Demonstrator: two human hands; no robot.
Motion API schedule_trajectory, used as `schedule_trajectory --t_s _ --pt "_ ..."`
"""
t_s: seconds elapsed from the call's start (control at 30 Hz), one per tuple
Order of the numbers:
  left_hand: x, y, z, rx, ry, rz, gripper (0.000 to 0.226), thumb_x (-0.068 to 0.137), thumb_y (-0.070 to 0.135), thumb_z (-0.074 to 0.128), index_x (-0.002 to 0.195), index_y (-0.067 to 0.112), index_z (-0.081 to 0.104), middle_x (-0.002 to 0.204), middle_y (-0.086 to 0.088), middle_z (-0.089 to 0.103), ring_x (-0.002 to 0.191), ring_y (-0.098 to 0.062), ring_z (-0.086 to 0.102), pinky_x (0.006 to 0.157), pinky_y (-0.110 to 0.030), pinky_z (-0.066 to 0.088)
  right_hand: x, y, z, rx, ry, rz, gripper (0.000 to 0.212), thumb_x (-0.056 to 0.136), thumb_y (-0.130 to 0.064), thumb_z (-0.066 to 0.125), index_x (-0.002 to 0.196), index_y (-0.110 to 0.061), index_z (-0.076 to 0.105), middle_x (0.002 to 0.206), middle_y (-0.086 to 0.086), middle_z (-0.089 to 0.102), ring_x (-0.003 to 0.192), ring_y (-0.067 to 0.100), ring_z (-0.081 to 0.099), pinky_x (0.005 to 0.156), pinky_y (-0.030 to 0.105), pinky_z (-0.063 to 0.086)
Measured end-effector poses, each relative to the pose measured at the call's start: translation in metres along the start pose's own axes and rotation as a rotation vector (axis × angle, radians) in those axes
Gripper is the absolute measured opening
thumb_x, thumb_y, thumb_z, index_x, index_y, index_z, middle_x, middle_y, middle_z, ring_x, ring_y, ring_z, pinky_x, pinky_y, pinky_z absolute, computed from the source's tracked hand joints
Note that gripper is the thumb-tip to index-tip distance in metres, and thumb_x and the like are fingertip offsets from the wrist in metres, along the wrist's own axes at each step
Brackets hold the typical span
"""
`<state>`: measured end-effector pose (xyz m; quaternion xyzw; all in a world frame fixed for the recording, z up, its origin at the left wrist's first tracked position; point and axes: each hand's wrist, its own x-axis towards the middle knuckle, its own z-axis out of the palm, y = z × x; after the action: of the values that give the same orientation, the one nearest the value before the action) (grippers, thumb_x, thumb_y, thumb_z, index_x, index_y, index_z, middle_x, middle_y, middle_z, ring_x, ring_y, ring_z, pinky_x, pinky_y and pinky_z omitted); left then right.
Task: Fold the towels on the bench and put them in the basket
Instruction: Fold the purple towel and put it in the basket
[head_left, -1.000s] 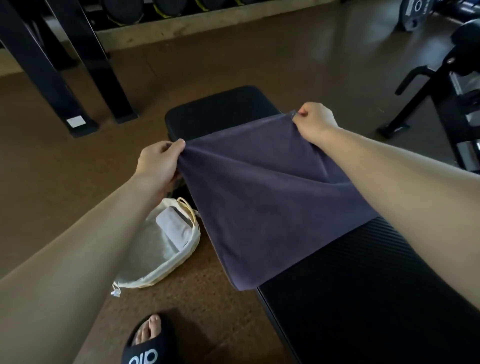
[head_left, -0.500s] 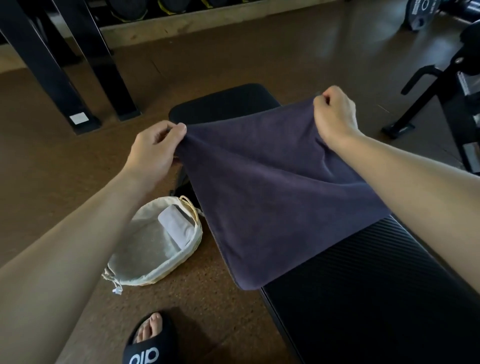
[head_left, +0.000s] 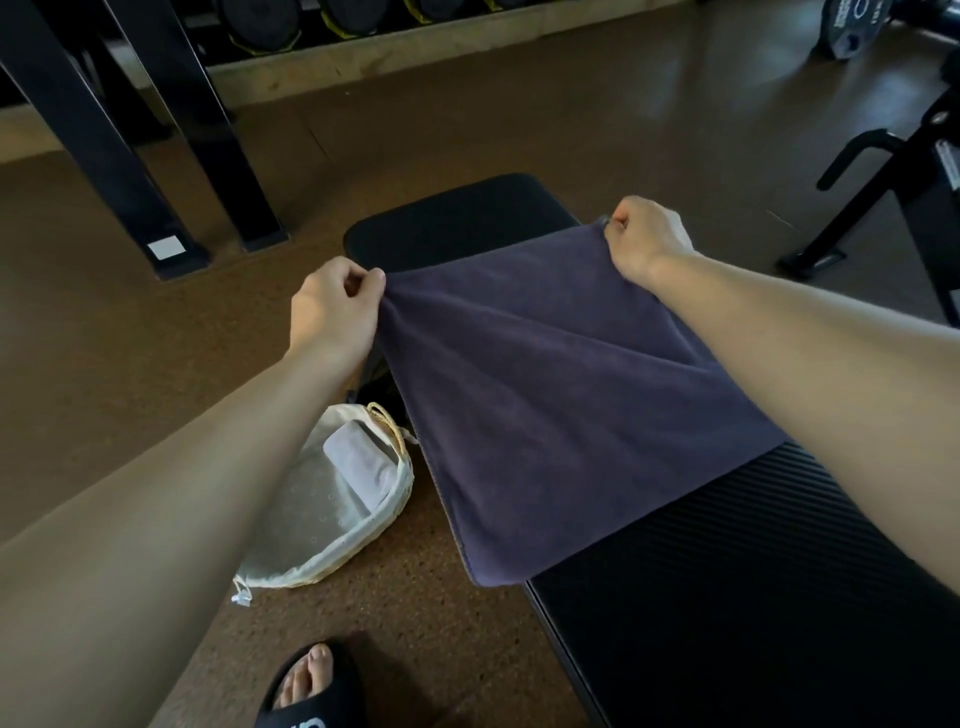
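Both hands are pinching the far corners of a dark purple-grey towel (head_left: 561, 395). The left hand (head_left: 332, 306) has its corner nipped between thumb and curled fingers, out past the left side of the bench. The right hand (head_left: 647, 236) is balled up around the other corner, fingers tucked in tight, knuckles facing away from the camera. Between them the far edge is pulled pretty taut, and a diagonal crease runs down from the right hand's corner toward the person's right forearm.

The towel slopes down from the hands toward the person. Its right part lies on the black bench (head_left: 753, 597), and its near left corner sticks out past the bench's left edge, over the floor. Can't tell if it's one layer or already doubled over.

Down on the brown speckled floor (head_left: 156, 364), just left of the bench, sits a wicker basket (head_left: 402, 501) with a pale cloth liner. Inside it there's a folded light grey towel (head_left: 358, 467) leaning against the side nearest the bench. The dark towel's hanging edge is right beside the basket rim but not in it.

At the bottom there's a foot in a black slide sandal (head_left: 306, 691). Further back are black rack legs (head_left: 104, 140), and off to the right some black gym machine frame (head_left: 883, 187).
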<state>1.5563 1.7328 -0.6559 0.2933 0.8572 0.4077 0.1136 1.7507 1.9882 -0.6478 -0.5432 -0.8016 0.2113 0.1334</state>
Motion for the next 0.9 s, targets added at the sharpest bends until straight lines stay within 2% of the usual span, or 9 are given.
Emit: schedule_trajectory --t_s 0.07,0.17,0.23,0.3,0.4,0.53,0.63,0.77,0.9 --pt "-0.002 -0.001 0.002 0.003 0.012 -0.018 0.021 0.104 0.042 0.052 0.109 0.022 0.056 0.096 0.005 0.059 0.077 -0.009 0.058 0.057 -0.020 0.041 0.001 0.004 0.004 0.043 -0.063 0.057 0.035 0.107 -0.038 0.039 0.117 -0.014 0.063 0.120 0.013 0.063 0.097 0.031 0.058 0.081 0.037 0.045" --pt "-0.008 0.001 0.001 -0.077 -0.050 -0.190 0.043 0.101 0.052 0.052 0.126 0.017 0.048 0.114 -0.003 0.058 0.081 -0.011 0.059 0.055 -0.023 0.047 -0.003 0.008 -0.002 0.125 -0.140 0.182 0.059 0.105 -0.050 0.034 0.143 -0.009 0.052 0.138 0.016 0.057 0.115 0.035 0.058 0.089 0.037 0.043" --pt "-0.018 0.002 0.000 -0.156 -0.123 -0.322 0.065 0.098 0.058 0.054 0.141 0.011 0.041 0.122 -0.005 0.057 0.085 -0.014 0.063 0.053 -0.024 0.052 -0.010 0.015 -0.010 0.175 -0.195 0.269 0.072 0.100 -0.062 0.032 0.145 -0.009 0.053 0.140 0.016 0.058 0.122 0.036 0.058 0.101 0.040 0.045" --pt "-0.031 0.000 -0.001 -0.268 -0.202 -0.417 0.076 0.095 0.058 0.060 0.148 0.009 0.038 0.126 -0.008 0.060 0.092 -0.020 0.069 0.056 -0.027 0.058 -0.022 0.025 -0.018 0.249 -0.262 0.341 0.078 0.093 -0.072 0.035 0.139 -0.013 0.060 0.133 0.012 0.064 0.117 0.035 0.061 0.105 0.044 0.046" --pt "-0.059 0.000 -0.003 -0.328 -0.381 -0.466 0.065 0.095 0.050 0.065 0.142 0.009 0.046 0.126 -0.007 0.064 0.098 -0.020 0.069 0.058 -0.026 0.059 -0.047 0.043 -0.030 0.250 -0.335 0.358 0.077 0.092 -0.075 0.042 0.137 -0.015 0.062 0.129 0.009 0.065 0.112 0.033 0.063 0.101 0.043 0.049" --pt "-0.100 0.005 -0.004 -0.382 -0.518 -0.493 0.049 0.100 0.043 0.060 0.138 0.014 0.053 0.127 -0.003 0.065 0.106 -0.021 0.068 0.062 -0.026 0.059 -0.083 0.066 -0.046 0.118 -0.369 0.336 0.079 0.093 -0.075 0.038 0.138 -0.014 0.060 0.133 0.012 0.063 0.113 0.034 0.062 0.097 0.043 0.049" --pt "-0.127 0.013 -0.008 -0.378 -0.571 -0.501 0.041 0.105 0.040 0.053 0.138 0.016 0.053 0.128 -0.001 0.066 0.108 -0.019 0.067 0.066 -0.028 0.058 -0.107 0.084 -0.058 0.039 -0.381 0.318 0.080 0.097 -0.073 0.035 0.137 -0.009 0.058 0.133 0.014 0.062 0.111 0.033 0.062 0.090 0.041 0.048" --pt "-0.161 0.029 -0.012 -0.375 -0.587 -0.518 0.027 0.106 0.023 0.051 0.131 0.013 0.056 0.119 -0.004 0.069 0.104 -0.021 0.069 0.062 -0.030 0.058 -0.139 0.101 -0.073 -0.034 -0.377 0.327 0.078 0.096 -0.075 0.037 0.130 -0.008 0.057 0.121 0.012 0.061 0.084 0.026 0.061 0.067 0.035 0.047" --pt "-0.186 0.036 -0.016 -0.387 -0.583 -0.559 0.026 0.104 0.009 0.051 0.130 0.012 0.053 0.122 -0.009 0.065 0.099 -0.021 0.067 0.062 -0.031 0.060 -0.165 0.111 -0.085 -0.037 -0.348 0.295 0.054 0.098 -0.067 0.046 0.110 -0.016 0.055 0.103 0.008 0.062 0.077 0.023 0.061 0.059 0.032 0.045"
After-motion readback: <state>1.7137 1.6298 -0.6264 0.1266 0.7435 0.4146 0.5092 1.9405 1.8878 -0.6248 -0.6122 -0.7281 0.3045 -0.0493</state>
